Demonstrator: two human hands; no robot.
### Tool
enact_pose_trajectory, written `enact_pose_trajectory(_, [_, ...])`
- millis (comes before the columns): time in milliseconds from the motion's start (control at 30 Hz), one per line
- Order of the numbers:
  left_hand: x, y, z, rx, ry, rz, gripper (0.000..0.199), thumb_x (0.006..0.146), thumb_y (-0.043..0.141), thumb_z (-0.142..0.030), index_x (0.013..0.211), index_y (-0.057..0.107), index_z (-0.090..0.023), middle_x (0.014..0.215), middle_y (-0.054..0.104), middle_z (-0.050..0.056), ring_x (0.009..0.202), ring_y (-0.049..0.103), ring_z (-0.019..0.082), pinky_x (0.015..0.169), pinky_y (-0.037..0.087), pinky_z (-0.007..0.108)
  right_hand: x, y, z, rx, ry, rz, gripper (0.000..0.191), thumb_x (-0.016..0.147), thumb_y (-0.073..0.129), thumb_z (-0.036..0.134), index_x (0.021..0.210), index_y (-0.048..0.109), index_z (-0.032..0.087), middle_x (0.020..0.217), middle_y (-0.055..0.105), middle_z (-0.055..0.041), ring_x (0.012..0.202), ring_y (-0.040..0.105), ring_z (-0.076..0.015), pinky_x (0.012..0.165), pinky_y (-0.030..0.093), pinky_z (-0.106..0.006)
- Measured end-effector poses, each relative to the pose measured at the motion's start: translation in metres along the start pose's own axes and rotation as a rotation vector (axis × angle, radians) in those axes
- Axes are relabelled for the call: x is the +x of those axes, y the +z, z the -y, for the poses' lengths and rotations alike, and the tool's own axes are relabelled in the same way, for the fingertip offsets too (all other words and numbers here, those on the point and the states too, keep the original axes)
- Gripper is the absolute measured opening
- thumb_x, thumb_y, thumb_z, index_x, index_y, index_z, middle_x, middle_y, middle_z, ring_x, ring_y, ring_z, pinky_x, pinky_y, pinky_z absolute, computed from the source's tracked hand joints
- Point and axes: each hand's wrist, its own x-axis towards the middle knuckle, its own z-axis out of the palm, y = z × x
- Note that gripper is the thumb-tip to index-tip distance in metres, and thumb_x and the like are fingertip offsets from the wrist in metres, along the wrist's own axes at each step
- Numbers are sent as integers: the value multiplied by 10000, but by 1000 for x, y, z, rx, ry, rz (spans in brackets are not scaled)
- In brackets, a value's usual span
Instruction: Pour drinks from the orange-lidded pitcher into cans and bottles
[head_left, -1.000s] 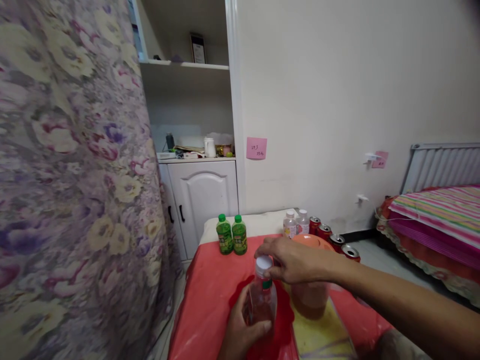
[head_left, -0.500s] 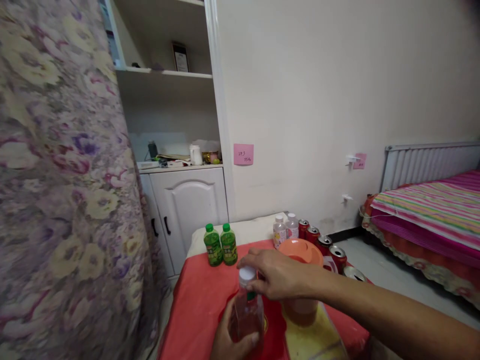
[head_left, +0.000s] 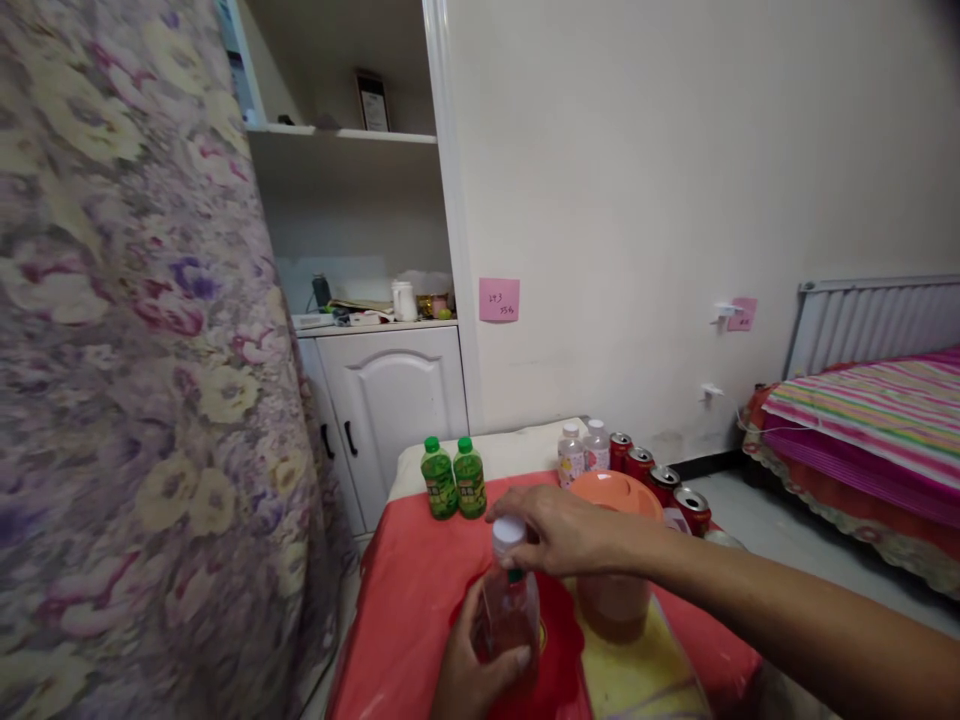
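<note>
A clear bottle (head_left: 511, 615) with a white cap (head_left: 509, 533) stands upright over a red tray (head_left: 564, 640). My left hand (head_left: 480, 660) is wrapped round the bottle's body, thumb in front. From the right, my right hand (head_left: 551, 530) has its fingers and thumb closed round the white cap. Under my right wrist is a clear pitcher (head_left: 613, 605) with an orange lid (head_left: 616, 492), partly hidden by the forearm. It stands on a yellow mat (head_left: 637, 670).
Two green bottles (head_left: 454, 480) stand at the back left of the red-covered table (head_left: 405, 600). Two clear labelled bottles (head_left: 583, 452) and several red cans (head_left: 664, 485) line the back right. Beyond are a cabinet (head_left: 397, 400), a curtain (head_left: 150, 350) and a bed (head_left: 885, 420).
The whole view has shifted slightly, so the scene sits further right and a little higher. Both hands keep their hold on the bottle and its cap.
</note>
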Motion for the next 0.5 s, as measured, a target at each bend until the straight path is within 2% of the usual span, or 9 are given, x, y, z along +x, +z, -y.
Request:
enact_pose_trajectory(100, [0, 1, -1, 2, -6, -3, 914, 487, 953, -471, 1281, 606, -181, 1362, 688, 194, 1305, 586, 459, 1089, 480, 550, 2, 0, -2, -4, -16, -13, 367, 811, 692, 224, 1175, 695, 177, 1111, 753, -104, 923, 689, -242, 748, 494, -302])
enact_pose_trajectory(233, [3, 0, 5, -30, -7, 31, 1036, 499, 946, -514, 1380, 518, -177, 1461, 602, 214, 1377, 520, 450, 1117, 460, 526, 4, -2, -4, -42, -52, -21, 357, 832, 661, 243, 1182, 687, 176, 1105, 748, -103, 928, 679, -243, 751, 485, -304])
enact_pose_trajectory(333, [6, -2, 12, -77, 7, -47, 1081, 487, 956, -512, 1408, 491, -187, 1515, 544, 223, 1419, 475, 439, 1130, 453, 501, 7, -6, -5, -74, -67, -28, 342, 829, 648, 222, 1165, 692, 183, 1104, 744, -98, 952, 671, -249, 769, 483, -313])
enact_pose_trajectory(500, [10, -7, 14, -75, 77, -204, 975, 543, 923, -541, 1368, 539, -190, 1501, 556, 225, 1433, 459, 424, 1167, 411, 510, 17, -22, -5, -113, -65, -66, 357, 847, 650, 242, 1193, 689, 167, 1110, 744, -117, 948, 674, -256, 805, 492, -340])
